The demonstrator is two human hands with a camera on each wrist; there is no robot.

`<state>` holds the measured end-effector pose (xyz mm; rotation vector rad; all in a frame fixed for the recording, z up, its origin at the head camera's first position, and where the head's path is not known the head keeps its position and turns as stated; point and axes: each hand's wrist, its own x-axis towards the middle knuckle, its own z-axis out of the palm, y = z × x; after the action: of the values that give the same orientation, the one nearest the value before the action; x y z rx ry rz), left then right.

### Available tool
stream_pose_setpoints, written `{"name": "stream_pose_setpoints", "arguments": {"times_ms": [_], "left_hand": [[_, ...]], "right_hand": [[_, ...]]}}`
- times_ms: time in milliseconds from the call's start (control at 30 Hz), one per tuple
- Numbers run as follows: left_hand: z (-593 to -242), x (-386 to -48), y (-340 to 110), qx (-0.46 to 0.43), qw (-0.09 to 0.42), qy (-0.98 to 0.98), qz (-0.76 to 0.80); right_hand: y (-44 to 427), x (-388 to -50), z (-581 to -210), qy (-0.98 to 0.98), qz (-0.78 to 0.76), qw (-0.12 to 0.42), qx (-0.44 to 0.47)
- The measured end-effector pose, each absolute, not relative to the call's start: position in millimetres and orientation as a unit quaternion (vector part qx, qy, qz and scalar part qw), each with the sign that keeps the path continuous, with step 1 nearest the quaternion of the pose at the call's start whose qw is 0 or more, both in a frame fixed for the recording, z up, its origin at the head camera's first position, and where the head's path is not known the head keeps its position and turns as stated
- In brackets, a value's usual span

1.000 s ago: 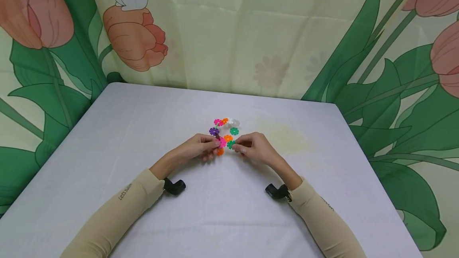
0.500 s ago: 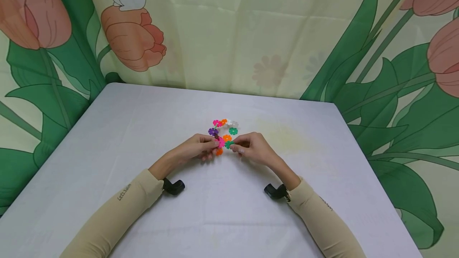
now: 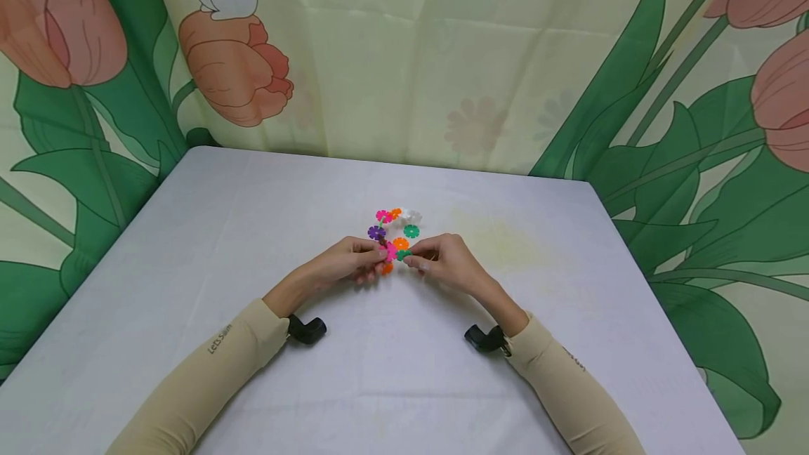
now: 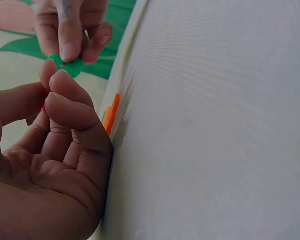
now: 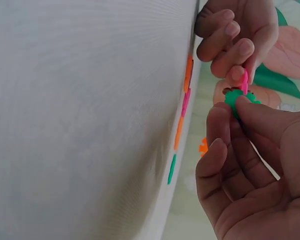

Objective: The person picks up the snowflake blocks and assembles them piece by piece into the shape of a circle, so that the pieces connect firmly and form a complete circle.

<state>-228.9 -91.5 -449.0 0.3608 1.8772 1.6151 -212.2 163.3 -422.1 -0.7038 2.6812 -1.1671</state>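
Observation:
My left hand (image 3: pixel 350 258) pinches a pink snowflake disc (image 3: pixel 391 251) between thumb and fingers. A green snowflake disc (image 5: pixel 233 101) is held in the fingertips of my right hand (image 3: pixel 447 258). In the right wrist view the pink disc (image 5: pixel 245 81) stands edge-on and meets the green one's notched rim; how deep the slots engage, I cannot tell. Brown shows just behind them there. From the left wrist, the green disc (image 4: pixel 72 67) is partly covered by fingers of both hands.
Loose discs lie just beyond my hands on the white table (image 3: pixel 404 371): purple (image 3: pixel 376 232), pink (image 3: pixel 383 216), orange (image 3: pixel 401 244), green (image 3: pixel 411 231) and several whitish ones (image 3: pixel 412 218). An orange disc (image 3: pixel 387 269) lies by my left fingers. A printed curtain (image 3: pixel 392 55) hangs behind.
My right hand has brought the green disc slightly left, up against the pink one, and tilted it so its face shows less. My left hand has stayed nearly still.

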Motion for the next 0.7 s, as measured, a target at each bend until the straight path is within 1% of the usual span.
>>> {"name": "stream_pose_setpoints", "arguments": {"times_ms": [467, 700], "left_hand": [[-448.1, -227.6, -91.8, 0.134, 0.31, 0.723, 0.602], [-449.9, -228.0, -92.3, 0.14, 0.308, 0.725, 0.6]], "right_hand": [[160.0, -209.3, -425.3, 0.892, -0.37, 0.017, -0.258], [158.6, -210.4, -427.1, 0.894, -0.354, 0.0, -0.275]]}}
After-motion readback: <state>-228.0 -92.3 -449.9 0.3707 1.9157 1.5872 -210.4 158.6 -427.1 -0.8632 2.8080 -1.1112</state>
